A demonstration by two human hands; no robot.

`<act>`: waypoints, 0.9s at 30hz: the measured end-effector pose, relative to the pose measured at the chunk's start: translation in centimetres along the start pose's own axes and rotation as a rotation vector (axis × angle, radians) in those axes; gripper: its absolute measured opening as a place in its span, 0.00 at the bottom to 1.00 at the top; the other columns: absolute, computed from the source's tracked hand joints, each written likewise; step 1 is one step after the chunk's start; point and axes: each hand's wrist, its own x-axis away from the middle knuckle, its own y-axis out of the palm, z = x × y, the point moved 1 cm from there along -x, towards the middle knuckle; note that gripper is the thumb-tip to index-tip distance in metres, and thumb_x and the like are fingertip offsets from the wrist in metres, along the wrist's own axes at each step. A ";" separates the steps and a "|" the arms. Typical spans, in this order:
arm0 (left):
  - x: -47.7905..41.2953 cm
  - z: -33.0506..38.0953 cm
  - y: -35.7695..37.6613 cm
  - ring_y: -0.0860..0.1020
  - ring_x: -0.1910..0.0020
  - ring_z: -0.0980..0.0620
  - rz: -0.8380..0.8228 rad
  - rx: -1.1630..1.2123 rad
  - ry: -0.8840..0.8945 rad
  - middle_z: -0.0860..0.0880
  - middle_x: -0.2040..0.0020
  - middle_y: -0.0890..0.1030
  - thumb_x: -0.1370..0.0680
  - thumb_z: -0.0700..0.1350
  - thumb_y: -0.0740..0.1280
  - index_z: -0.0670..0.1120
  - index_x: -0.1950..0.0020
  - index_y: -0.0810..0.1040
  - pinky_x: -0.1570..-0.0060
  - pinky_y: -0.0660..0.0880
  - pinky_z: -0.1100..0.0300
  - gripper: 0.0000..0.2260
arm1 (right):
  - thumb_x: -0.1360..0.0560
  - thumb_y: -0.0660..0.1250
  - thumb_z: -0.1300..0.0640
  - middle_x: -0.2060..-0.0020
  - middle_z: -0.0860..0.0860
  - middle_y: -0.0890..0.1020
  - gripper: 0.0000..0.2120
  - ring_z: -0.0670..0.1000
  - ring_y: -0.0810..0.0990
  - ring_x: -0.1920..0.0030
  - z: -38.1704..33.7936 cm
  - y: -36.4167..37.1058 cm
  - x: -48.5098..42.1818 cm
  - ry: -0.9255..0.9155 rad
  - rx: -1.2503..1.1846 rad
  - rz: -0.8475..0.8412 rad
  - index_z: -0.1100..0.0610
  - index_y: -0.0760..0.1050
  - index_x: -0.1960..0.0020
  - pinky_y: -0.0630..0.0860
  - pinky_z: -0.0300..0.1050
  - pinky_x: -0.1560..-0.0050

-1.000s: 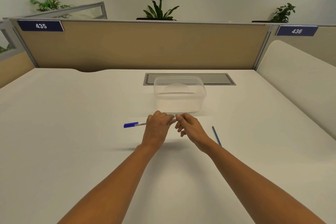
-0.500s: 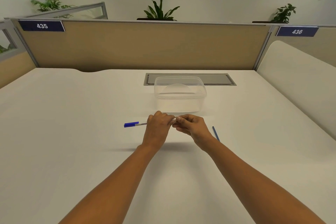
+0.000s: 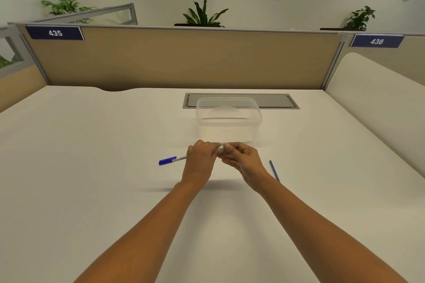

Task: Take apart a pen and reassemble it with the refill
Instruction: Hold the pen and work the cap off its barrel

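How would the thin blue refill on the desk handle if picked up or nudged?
The refill looks very thin and straight, so it would probably roll at a nudge. It lies flat on the smooth desk, so pinching it up may be fiddly. Likely very light, slightly bendy.

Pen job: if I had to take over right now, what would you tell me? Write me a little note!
Left hand: grips the pen round its barrel, with the blue cap end sticking out to the left.
Right hand: fingertips pinch the pen's other end.
Refill: a thin blue stick lying on the table, beside the right wrist.
Clear container: stands behind the hands.
Done: probably little. The cap is on and the pen looks whole.
Left: open that end, put the refill in, close the pen.
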 end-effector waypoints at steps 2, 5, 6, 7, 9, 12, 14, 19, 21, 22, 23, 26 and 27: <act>-0.4 0.8 -0.5 0.76 0.52 0.42 0.081 0.152 -0.097 0.40 0.54 0.83 0.21 0.44 0.59 0.42 0.45 0.78 0.50 0.72 0.49 0.11 | 0.26 0.66 0.51 0.54 0.51 0.84 0.11 0.48 0.83 0.54 -0.3 0.3 0.0 0.013 0.024 -0.001 0.55 0.77 0.46 0.80 0.38 0.57; -1.1 1.7 -1.2 0.76 0.49 0.43 0.170 0.342 -0.236 0.41 0.54 0.83 0.21 0.45 0.58 0.43 0.49 0.79 0.49 0.74 0.48 0.11 | 0.25 0.64 0.49 0.45 0.53 0.81 0.18 0.50 0.80 0.45 -0.5 1.1 0.0 0.023 0.175 -0.056 0.56 0.72 0.38 0.77 0.43 0.47; -1.3 2.0 -1.4 0.76 0.47 0.44 0.166 0.402 -0.265 0.43 0.52 0.83 0.21 0.46 0.58 0.44 0.50 0.79 0.46 0.74 0.46 0.12 | 0.24 0.63 0.49 0.43 0.54 0.80 0.19 0.51 0.79 0.43 -0.6 1.4 0.1 0.014 0.217 -0.078 0.57 0.71 0.37 0.75 0.44 0.43; -1.5 2.2 -1.4 0.76 0.46 0.45 0.155 0.461 -0.288 0.45 0.51 0.83 0.21 0.46 0.57 0.45 0.51 0.79 0.43 0.73 0.44 0.12 | 0.24 0.62 0.50 0.42 0.54 0.80 0.19 0.51 0.78 0.42 -0.6 1.8 0.2 0.003 0.244 -0.097 0.58 0.71 0.37 0.74 0.45 0.41; -1.6 2.7 -1.5 0.78 0.46 0.47 0.129 0.585 -0.333 0.48 0.49 0.83 0.20 0.47 0.56 0.46 0.49 0.77 0.42 0.74 0.46 0.11 | 0.22 0.59 0.53 0.42 0.56 0.79 0.16 0.53 0.78 0.41 -0.9 2.6 0.3 -0.023 0.273 -0.119 0.59 0.70 0.36 0.73 0.47 0.38; -1.7 2.7 -1.3 0.79 0.50 0.50 0.084 0.794 -0.405 0.50 0.49 0.81 0.20 0.47 0.56 0.47 0.46 0.74 0.57 0.79 0.61 0.09 | 0.21 0.57 0.58 0.48 0.57 0.80 0.13 0.54 0.80 0.47 -1.3 3.3 0.2 -0.067 0.330 -0.092 0.62 0.72 0.39 0.76 0.48 0.40; -1.7 2.4 -1.5 0.79 0.55 0.55 0.078 0.894 -0.439 0.51 0.50 0.81 0.21 0.45 0.57 0.49 0.48 0.74 0.67 0.76 0.71 0.06 | 0.21 0.56 0.58 0.54 0.56 0.81 0.12 0.51 0.81 0.54 -1.5 3.1 0.1 -0.095 0.405 -0.061 0.62 0.73 0.42 0.78 0.45 0.46; -1.5 0.6 -1.7 0.79 0.54 0.50 0.044 1.156 -0.514 0.43 0.51 0.80 0.22 0.41 0.60 0.45 0.53 0.77 0.48 0.74 0.56 0.06 | 0.21 0.56 0.58 0.64 0.51 0.78 0.11 0.45 0.72 0.66 -1.3 2.1 0.0 -0.152 0.663 -0.060 0.60 0.74 0.44 0.69 0.32 0.65; -1.3 0.2 -1.3 0.79 0.54 0.50 0.027 1.225 -0.543 0.44 0.53 0.81 0.21 0.40 0.59 0.42 0.49 0.77 0.46 0.73 0.56 0.08 | 0.20 0.55 0.55 0.67 0.49 0.75 0.13 0.48 0.72 0.65 -1.1 2.3 0.0 -0.167 0.738 -0.072 0.61 0.74 0.46 0.67 0.32 0.66; -1.2 0.2 -1.0 0.79 0.53 0.51 0.022 1.249 -0.551 0.45 0.55 0.81 0.21 0.40 0.58 0.39 0.46 0.76 0.47 0.74 0.57 0.09 | 0.20 0.54 0.53 0.69 0.47 0.73 0.15 0.49 0.72 0.64 -1.1 2.4 0.1 -0.167 0.770 -0.078 0.63 0.74 0.47 0.67 0.35 0.65; -1.1 0.1 -0.7 0.79 0.53 0.51 0.019 1.271 -0.559 0.46 0.55 0.80 0.21 0.40 0.57 0.38 0.46 0.76 0.49 0.74 0.60 0.10 | 0.20 0.53 0.52 0.69 0.47 0.72 0.16 0.51 0.72 0.63 -1.0 2.6 0.1 -0.164 0.796 -0.081 0.63 0.73 0.47 0.67 0.39 0.64; -0.9 0.1 -0.3 0.78 0.54 0.52 0.035 1.317 -0.602 0.46 0.56 0.80 0.20 0.41 0.56 0.41 0.52 0.77 0.51 0.74 0.62 0.10 | 0.19 0.50 0.51 0.65 0.49 0.72 0.18 0.53 0.72 0.60 -0.8 3.2 0.3 -0.170 0.879 -0.070 0.61 0.71 0.40 0.66 0.45 0.59; -0.9 0.1 -0.1 0.77 0.54 0.53 0.045 1.324 -0.628 0.47 0.57 0.79 0.20 0.42 0.56 0.42 0.55 0.77 0.51 0.74 0.62 0.11 | 0.19 0.50 0.51 0.62 0.51 0.74 0.18 0.53 0.72 0.58 -0.8 3.4 0.4 -0.175 0.907 -0.065 0.59 0.69 0.37 0.66 0.45 0.58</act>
